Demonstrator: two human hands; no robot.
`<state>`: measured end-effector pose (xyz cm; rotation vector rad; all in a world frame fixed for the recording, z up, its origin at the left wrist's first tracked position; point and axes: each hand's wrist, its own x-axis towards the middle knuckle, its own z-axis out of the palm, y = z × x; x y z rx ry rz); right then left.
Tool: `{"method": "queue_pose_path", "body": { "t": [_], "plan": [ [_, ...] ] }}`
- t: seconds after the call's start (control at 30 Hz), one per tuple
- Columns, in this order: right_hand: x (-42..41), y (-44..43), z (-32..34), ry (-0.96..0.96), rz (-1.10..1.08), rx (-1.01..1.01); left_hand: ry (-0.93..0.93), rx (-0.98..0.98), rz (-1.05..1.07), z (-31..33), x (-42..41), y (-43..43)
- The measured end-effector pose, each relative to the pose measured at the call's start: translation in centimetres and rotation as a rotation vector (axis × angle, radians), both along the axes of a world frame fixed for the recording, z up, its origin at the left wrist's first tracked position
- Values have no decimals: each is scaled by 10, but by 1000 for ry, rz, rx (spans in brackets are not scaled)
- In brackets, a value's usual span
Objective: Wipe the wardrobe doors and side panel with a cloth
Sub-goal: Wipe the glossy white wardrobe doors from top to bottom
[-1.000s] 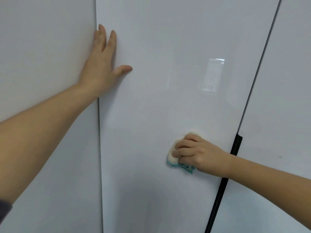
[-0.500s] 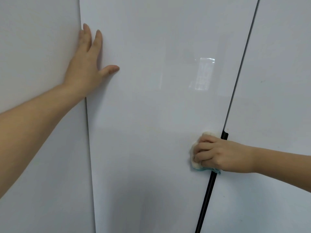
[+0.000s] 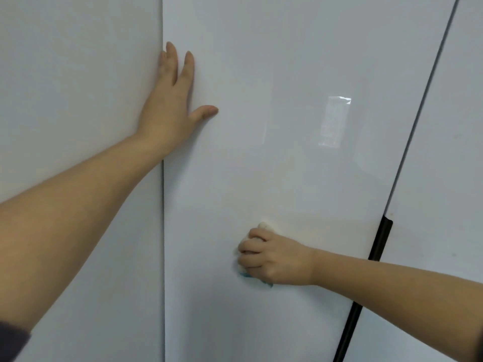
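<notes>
Head view: left hand [image 3: 171, 111] flat, fingers straight, on the door [image 3: 274, 165] upper left — right hand [image 3: 274, 258] grips the cloth [image 3: 262, 226], lower centre.

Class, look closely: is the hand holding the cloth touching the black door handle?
No, the right hand grips the cloth against the white door, apart from the black handle.

A: Is it bright enough?
B: Even, soft and cool; the glossy white wardrobe door [image 3: 287, 178] carries a pale rectangular glare patch [image 3: 335, 121] at upper right of the frame.
A: Shadows?
B: A faint grey one just right of the flat left hand [image 3: 170, 111], another under the right hand [image 3: 274, 257].
A: Sharpness?
B: Fair; the white cloth with a teal edge [image 3: 245, 274] in that hand is blurred, and the door seams [image 3: 407, 142] lean at the right edge.
</notes>
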<state>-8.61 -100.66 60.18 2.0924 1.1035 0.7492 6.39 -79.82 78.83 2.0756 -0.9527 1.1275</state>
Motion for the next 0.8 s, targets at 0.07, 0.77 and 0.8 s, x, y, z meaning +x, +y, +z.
{"method": "queue_pose_path", "body": {
  "t": [0.07, 0.77, 0.8],
  "plan": [
    [22, 18, 6, -51, 25, 43, 5, 0, 0, 0, 0, 0],
    [108, 109, -1, -352, -13, 452, 36, -13, -38, 0, -1, 2],
    [108, 108, -7, -338, -15, 445, 37, -13, -41, 0, -1, 2]
  ]
}}
